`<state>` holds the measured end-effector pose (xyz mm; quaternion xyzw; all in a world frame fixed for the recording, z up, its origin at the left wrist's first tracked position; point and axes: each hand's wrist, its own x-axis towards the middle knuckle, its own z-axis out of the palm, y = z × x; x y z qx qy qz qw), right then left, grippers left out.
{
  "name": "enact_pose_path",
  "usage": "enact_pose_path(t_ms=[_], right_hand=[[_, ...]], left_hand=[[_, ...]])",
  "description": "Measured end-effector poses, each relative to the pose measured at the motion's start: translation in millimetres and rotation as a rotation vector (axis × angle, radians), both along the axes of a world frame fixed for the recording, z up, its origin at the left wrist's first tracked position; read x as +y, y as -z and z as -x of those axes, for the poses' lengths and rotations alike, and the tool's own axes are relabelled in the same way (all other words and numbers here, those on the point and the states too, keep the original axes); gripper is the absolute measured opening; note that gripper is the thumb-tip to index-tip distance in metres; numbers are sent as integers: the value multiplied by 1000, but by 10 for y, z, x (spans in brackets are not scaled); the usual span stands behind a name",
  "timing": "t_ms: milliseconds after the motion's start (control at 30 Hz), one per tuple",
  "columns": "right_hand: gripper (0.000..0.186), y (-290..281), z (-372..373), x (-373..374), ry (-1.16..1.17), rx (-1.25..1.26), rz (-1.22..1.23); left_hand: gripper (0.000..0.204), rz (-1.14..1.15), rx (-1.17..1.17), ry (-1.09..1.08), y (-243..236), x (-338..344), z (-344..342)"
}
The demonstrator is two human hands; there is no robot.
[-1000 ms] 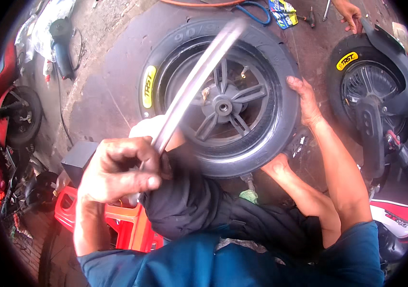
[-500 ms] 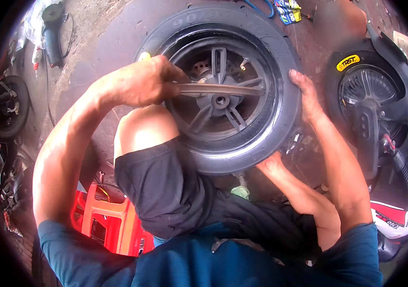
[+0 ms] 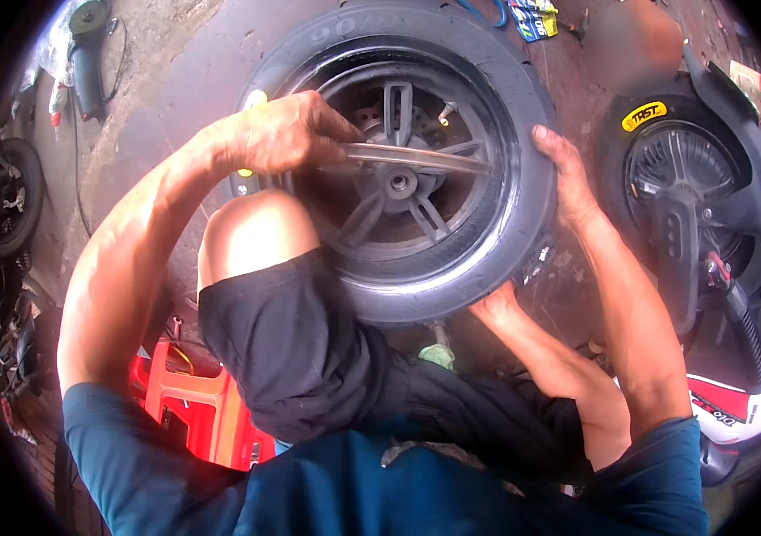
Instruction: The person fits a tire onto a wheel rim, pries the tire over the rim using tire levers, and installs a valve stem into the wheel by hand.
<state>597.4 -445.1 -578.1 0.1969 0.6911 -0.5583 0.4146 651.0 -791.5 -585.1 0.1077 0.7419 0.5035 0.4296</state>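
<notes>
A black tyre lies on its side around a dark spoked wheel, with a brass-tipped valve stem sticking up inside the rim. My left hand is closed round one end of a flat metal tyre lever, which reaches across above the hub to the right side of the rim. Against the tyre's right side, my right hand grips the outer edge, thumb on the sidewall and fingers hidden below. My left knee presses close to the tyre's lower left; my right foot is partly under it.
A scooter wheel with black covers stands at the right. Behind my left arm is a red plastic stool. An angle grinder with its cord lies at the far left, and a blue-and-yellow packet at the far side.
My left hand has risen slightly with the lever, which now slopes down toward the right. My right hand keeps its place on the tyre. The whole view has shifted a little.
</notes>
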Motion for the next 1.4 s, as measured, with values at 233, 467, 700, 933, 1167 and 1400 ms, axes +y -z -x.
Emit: enact_pose_path(t_ms=[233,467,700,933,1167,1400], right_hand=[[63,94,-11,93,28,8,-46],[65,-1,-19,-51,-8,23,-5],[59,47,-41,-2,7,48,-31],[66,-32,-14,-5,73,-7,85],[75,-91,14,-31,88,-47,84],[79,-291,50,-64,44,-1,15]], left_hand=[[31,-32,57,161,69,41,48],[30,-16,-163,36,-10,87,31],[24,-15,-117,66,-304,258,-25],[26,-153,-1026,-350,-618,470,-138],[16,-331,-1494,-899,-1054,1039,-517],[13,-250,-1476,-1155,-1458,1461,-539]])
